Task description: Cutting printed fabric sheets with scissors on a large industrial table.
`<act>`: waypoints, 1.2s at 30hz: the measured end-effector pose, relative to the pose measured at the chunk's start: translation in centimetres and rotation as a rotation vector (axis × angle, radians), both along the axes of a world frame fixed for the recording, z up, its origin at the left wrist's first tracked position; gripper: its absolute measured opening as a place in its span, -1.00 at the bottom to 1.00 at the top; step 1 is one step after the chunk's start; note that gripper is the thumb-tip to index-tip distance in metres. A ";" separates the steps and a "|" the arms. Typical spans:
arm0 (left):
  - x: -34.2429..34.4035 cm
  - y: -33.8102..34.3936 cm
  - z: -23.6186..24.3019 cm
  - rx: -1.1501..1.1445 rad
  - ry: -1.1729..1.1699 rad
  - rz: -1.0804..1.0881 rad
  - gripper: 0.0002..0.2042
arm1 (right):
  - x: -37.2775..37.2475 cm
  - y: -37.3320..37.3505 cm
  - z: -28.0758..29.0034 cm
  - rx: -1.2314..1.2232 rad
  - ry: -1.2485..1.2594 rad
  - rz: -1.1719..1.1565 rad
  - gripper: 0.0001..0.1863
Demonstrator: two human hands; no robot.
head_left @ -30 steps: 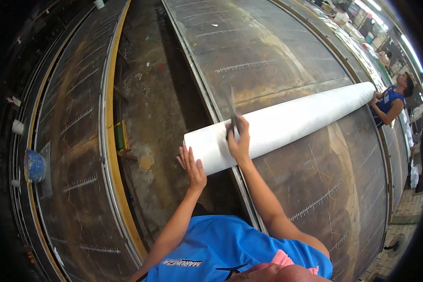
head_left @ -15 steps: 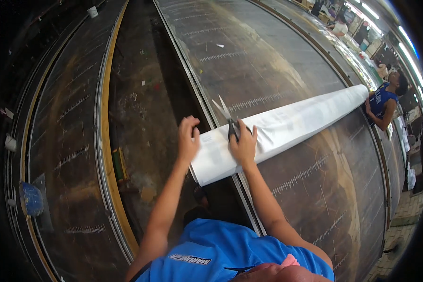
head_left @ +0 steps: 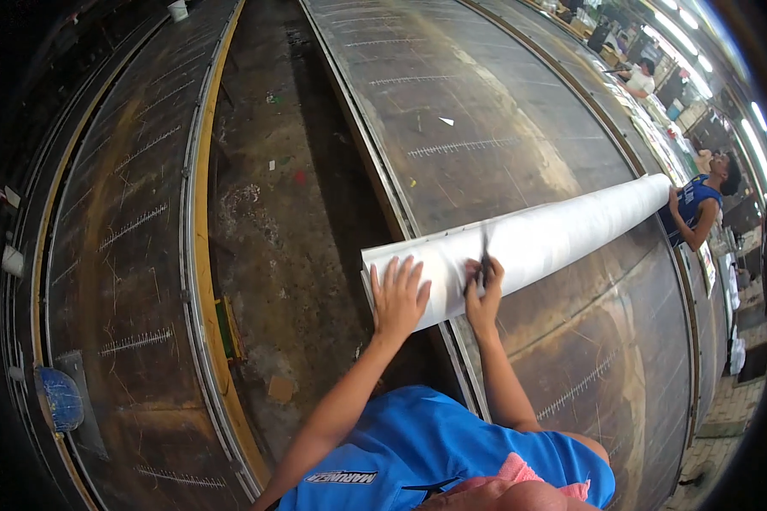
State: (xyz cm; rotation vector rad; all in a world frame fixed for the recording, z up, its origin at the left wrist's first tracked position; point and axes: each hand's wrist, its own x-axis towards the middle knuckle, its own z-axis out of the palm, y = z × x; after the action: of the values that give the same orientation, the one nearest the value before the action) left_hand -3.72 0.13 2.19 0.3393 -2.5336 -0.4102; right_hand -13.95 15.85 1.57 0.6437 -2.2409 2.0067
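Note:
A long white roll of sheet material (head_left: 562,238) lies across the dark table, its near end jutting past the table's metal edge. My left hand (head_left: 397,298) rests flat on that near end, fingers spread. Farther along the roll, my right hand (head_left: 484,294) grips a pair of scissors (head_left: 486,255) by the handles, with the blades pointing away from me. The scissors look blurred, so I cannot tell whether the blades are apart. At the roll's far end a co-worker in a blue sleeveless top (head_left: 703,204) has hands close to it.
Beside the table runs an aisle with a dirty floor (head_left: 273,204). Left of it stands another long dark table (head_left: 128,281) with a yellow edge. A blue tub (head_left: 60,400) sits at its far side. A white scrap (head_left: 446,121) lies on my table. Another person (head_left: 639,78) is farther back.
My left hand has come down flat onto the roll's near end. The right hand has shifted right along the roll with the scissors. The roll looks rounder and narrower.

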 end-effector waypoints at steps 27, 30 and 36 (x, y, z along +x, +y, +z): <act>-30.0 -37.2 0.2 0.023 -0.061 -0.045 -0.59 | -37.0 -46.2 3.9 0.071 0.283 0.118 -0.47; -37.7 -46.4 0.2 0.231 -0.004 -0.042 -0.71 | -34.5 -45.7 1.1 -0.133 0.107 0.135 -0.38; -50.7 -62.8 -0.1 0.153 -0.066 -0.026 -0.79 | -36.0 -53.6 -2.3 -0.079 0.178 -0.071 -0.39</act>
State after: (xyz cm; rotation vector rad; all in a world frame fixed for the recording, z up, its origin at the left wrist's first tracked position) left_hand -54.41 -62.63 2.08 0.3830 -2.5794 -0.6149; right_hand -49.94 -37.77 -0.69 0.6946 -2.0444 1.9111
